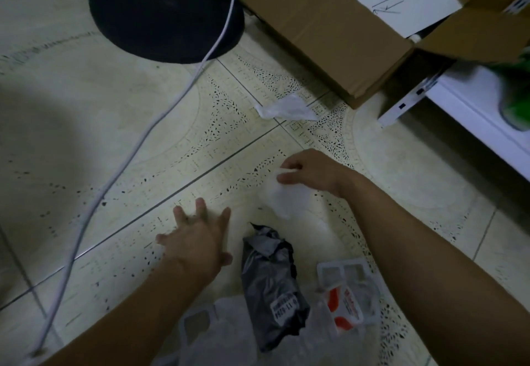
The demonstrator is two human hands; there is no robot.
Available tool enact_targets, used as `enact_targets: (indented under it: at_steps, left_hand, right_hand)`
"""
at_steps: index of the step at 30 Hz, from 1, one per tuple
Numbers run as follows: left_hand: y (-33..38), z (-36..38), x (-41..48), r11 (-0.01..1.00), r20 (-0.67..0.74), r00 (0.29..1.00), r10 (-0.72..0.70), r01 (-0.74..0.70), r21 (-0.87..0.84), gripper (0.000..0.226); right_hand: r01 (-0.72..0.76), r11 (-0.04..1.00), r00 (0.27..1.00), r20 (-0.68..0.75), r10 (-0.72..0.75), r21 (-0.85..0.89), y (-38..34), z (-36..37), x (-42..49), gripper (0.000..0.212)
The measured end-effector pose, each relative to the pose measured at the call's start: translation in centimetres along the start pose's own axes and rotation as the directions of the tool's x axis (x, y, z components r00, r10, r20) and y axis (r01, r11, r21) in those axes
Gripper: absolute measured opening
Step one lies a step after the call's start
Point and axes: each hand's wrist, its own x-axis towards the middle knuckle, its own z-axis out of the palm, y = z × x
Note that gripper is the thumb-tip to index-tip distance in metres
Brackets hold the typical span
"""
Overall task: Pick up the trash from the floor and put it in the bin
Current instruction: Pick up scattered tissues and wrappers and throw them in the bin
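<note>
Head view — left hand (198,236) splayed wide over floor (86,136), right hand (307,170) pinching clear plastic wrapper (286,198).

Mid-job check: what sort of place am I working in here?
Likely a room in a home or small storeroom: patterned tiled floor, an open cardboard box, and a black stand base with a white cable.

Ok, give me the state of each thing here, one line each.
left hand: open, fingers spread, holding nothing.
right hand: pinching the white plastic wrapper.
white plastic wrapper: crumpled, pinched at one end.
grey mailer bag: crumpled, lying on the floor.
compartment tray: on the floor, no hand on it.
cardboard box: flaps open.
plastic scrap: on the floor beside the cardboard box.
</note>
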Motion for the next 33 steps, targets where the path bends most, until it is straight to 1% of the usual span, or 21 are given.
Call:
enact_targets:
  at_steps: [1, 2, 3, 4, 6, 7, 10, 12, 15, 18, 20, 21, 22, 23, 25, 26, 27, 28, 29, 31, 33]
  left_hand:
    - [0.0, 0.0, 0.1, 1.000, -0.002, 1.000, -0.004, 0.004, 0.003, 0.095]
    - [0.0, 0.0, 0.1, 1.000, -0.002, 1.000, -0.007, 0.007, 0.010, 0.096]
    - [0.1, 0.0, 0.1, 1.000, 0.003, 1.000, -0.008, 0.008, 0.020, 0.096]
    - [0.1, 0.1, 0.1, 1.000, 0.010, 1.000, -0.008, 0.008, 0.026, 0.097]
    - [0.1, 0.2, 0.2, 1.000, 0.018, 1.000, -0.006, 0.006, 0.022, 0.097]
    - [0.0, 0.3, 0.2, 1.000, 0.019, 1.000, -0.003, 0.003, 0.015, 0.097]
    - [0.0, 0.3, 0.2, 1.000, 0.023, 1.000, 0.000, 0.000, 0.014, 0.096]
    - [0.0, 0.2, 0.1, 1.000, 0.026, 1.000, -0.002, 0.002, 0.007, 0.095]
    - [0.1, 0.0, 0.0, 1.000, 0.034, 0.999, 0.002, -0.001, -0.018, 0.094]
    - [0.2, -0.3, -0.1, 1.000, 0.042, 0.999, -0.002, 0.003, -0.028, 0.095]
    - [0.3, -0.4, -0.1, 1.000, 0.049, 0.999, 0.002, -0.001, -0.029, 0.095]
    - [0.2, -0.5, -0.1, 1.000, 0.048, 0.999, 0.008, -0.006, -0.029, 0.095]
    - [0.2, -0.5, -0.2, 0.999, 0.047, 0.999, 0.016, -0.014, -0.031, 0.096]
    - [0.1, -0.6, -0.2, 0.999, 0.046, 0.999, 0.026, -0.024, -0.035, 0.097]
    - [-0.3, -1.0, -0.2, 0.998, 0.064, 0.997, 0.047, -0.044, -0.043, 0.099]
    - [-0.6, -1.2, -0.3, 0.997, 0.087, 0.994, 0.061, -0.056, -0.057, 0.098]
    - [-1.0, -1.5, -0.3, 0.994, 0.109, 0.991, 0.074, -0.064, -0.092, 0.094]
    - [-1.5, -1.8, -0.4, 0.988, 0.117, 0.990, 0.082, -0.065, -0.140, 0.086]
    - [-2.0, -2.1, -0.6, 0.981, 0.098, 0.992, 0.083, -0.063, -0.186, 0.076]
    - [-2.8, -2.3, -0.9, 0.972, -0.027, 0.998, 0.055, -0.060, -0.229, 0.055]
    - [-2.9, -2.2, -1.6, 0.958, -0.125, 0.992, 0.024, -0.059, -0.282, 0.047]
  right_hand:
    - [-0.015, 1.000, 1.000, 0.007, 0.015, -0.014, -0.2, -0.7, 0.8, 0.025]
    - [-0.020, 0.996, 1.000, 0.002, 0.020, -0.085, -0.4, -1.2, 1.6, 0.030]
    - [-0.014, 0.989, 0.999, -0.036, 0.009, -0.149, -0.6, -1.6, 2.5, 0.034]
    - [-0.002, 0.981, 0.993, -0.118, -0.021, -0.193, -0.8, -2.0, 3.5, 0.032]
    - [-0.012, 0.973, 0.954, -0.293, -0.058, -0.233, -1.2, -2.5, 5.6, 0.029]
    - [-0.033, 0.963, 0.949, -0.311, -0.054, -0.268, -1.5, -2.7, 6.7, 0.033]
    - [-0.147, 0.914, 0.973, -0.220, 0.065, -0.379, -1.9, -2.6, 9.8, 0.042]
    - [-0.202, 0.890, 0.971, -0.203, 0.127, -0.410, -2.2, -2.0, 10.7, 0.043]
    - [-0.170, 0.931, 0.970, -0.221, 0.101, -0.322, -2.6, -0.7, 9.3, 0.033]
    - [-0.086, 0.943, 0.974, -0.226, 0.012, -0.322, -2.4, 1.4, 6.6, 0.024]
    - [-0.028, 0.969, 0.981, -0.192, -0.021, -0.245, -2.3, 2.6, 4.6, 0.025]
    - [-0.005, 0.981, 0.984, -0.176, -0.030, -0.196, -2.2, 3.1, 3.6, 0.022]
    - [0.014, 0.991, 0.982, -0.185, -0.039, -0.135, -2.3, 3.5, 2.7, 0.018]
    - [0.030, 0.997, 0.974, -0.224, -0.044, -0.069, -2.4, 3.7, 1.7, 0.018]
    - [0.062, 0.998, 0.947, -0.316, -0.053, 0.018, -3.1, 3.6, -0.3, 0.028]
    - [0.077, 0.995, 0.939, -0.339, -0.051, 0.062, -3.4, 3.5, -1.2, 0.035]
    - [0.092, 0.988, 0.934, -0.354, -0.041, 0.127, -3.8, 3.2, -2.2, 0.039]
    - [0.099, 0.976, 0.926, -0.376, -0.019, 0.195, -4.1, 2.8, -3.2, 0.038]
    - [0.097, 0.963, 0.911, -0.411, 0.016, 0.251, -4.2, 2.2, -4.0, 0.033]
    - [0.084, 0.930, 0.865, -0.489, 0.111, 0.359, -4.0, 0.9, -5.5, 0.018]
    - [0.046, 0.894, 0.825, -0.521, 0.218, 0.446, -3.4, -0.1, -6.7, 0.009]
